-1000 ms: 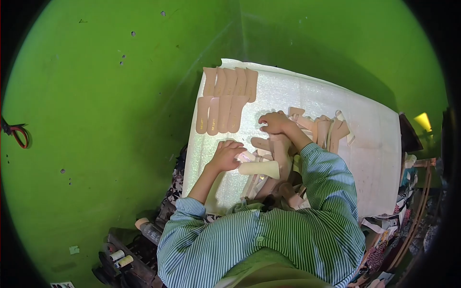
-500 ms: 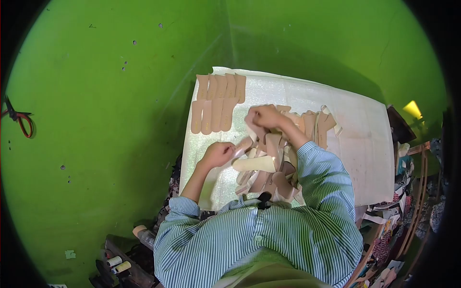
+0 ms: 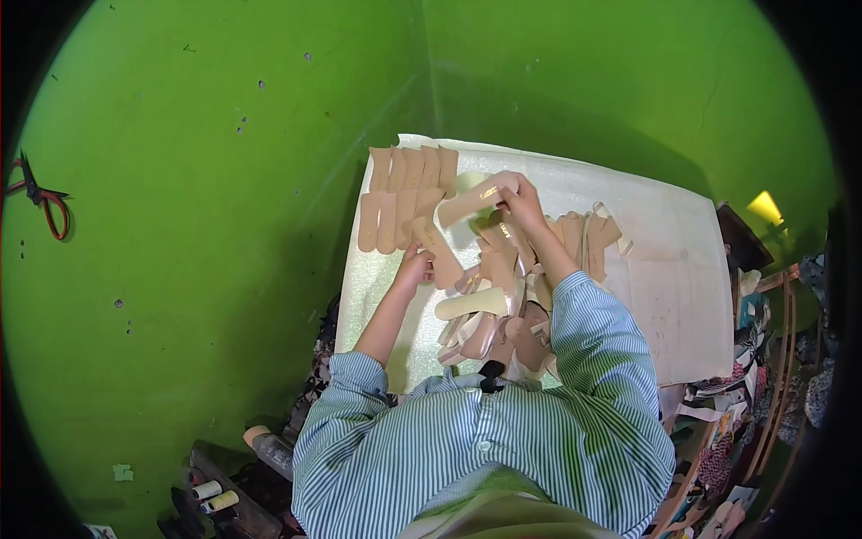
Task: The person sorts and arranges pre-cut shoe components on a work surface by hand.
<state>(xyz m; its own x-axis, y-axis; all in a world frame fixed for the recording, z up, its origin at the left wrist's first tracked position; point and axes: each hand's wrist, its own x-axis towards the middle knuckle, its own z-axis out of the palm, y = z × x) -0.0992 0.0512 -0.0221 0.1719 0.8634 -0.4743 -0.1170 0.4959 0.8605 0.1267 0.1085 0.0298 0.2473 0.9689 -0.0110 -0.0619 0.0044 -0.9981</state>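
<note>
My left hand (image 3: 416, 268) is closed on the edge of a tan insole (image 3: 438, 253), which slants beside the lower row of laid-out insoles (image 3: 386, 222). Pinched at one end in my right hand (image 3: 525, 202) is another tan insole (image 3: 476, 200) with gold print, raised over the table. Below it spreads a loose pile of insoles (image 3: 496, 265), some tan side up. One of them, a pale insole (image 3: 471, 304), lies face down across the heap. An upper row of insoles (image 3: 413, 167) lies side by side near the far left corner.
The white-covered table (image 3: 669, 287) stands against green walls. More insoles (image 3: 588, 238) overlap on the pile's right. Scissors (image 3: 40, 193) hang on the left wall. Thread spools (image 3: 220, 500) sit in a box at lower left. Fabric scraps (image 3: 718, 449) crowd the right side.
My left hand has moved up toward the laid-out rows with an insole. My right hand has lifted its insole and turned it so the gold print shows.
</note>
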